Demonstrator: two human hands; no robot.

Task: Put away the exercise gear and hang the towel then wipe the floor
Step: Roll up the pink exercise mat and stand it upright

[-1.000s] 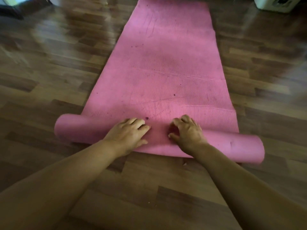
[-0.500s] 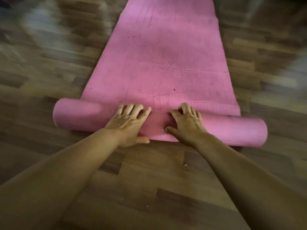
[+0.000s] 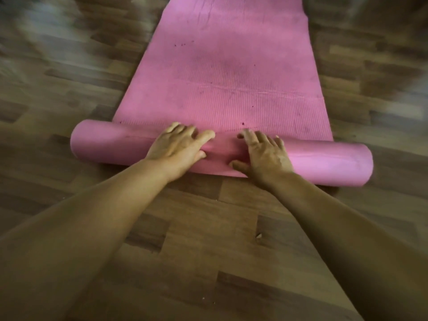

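Note:
A pink exercise mat (image 3: 231, 72) lies on the wooden floor, running away from me. Its near end is wound into a thick roll (image 3: 324, 161) that lies across the view. My left hand (image 3: 178, 147) rests palm down on top of the roll, left of its middle, with the fingers spread forward. My right hand (image 3: 264, 154) presses on the roll just right of the middle, fingers straight and thumb out to the left. The two hands sit a short gap apart. No towel is in view.
Brown wooden plank flooring (image 3: 196, 239) surrounds the mat on all sides. A small pale crumb (image 3: 258, 236) lies on the floor between my forearms. The edges of the view are blurred.
Both hands have pushed the roll away from me along the mat. The roll has grown slightly thicker, and the fingers have straightened over its top.

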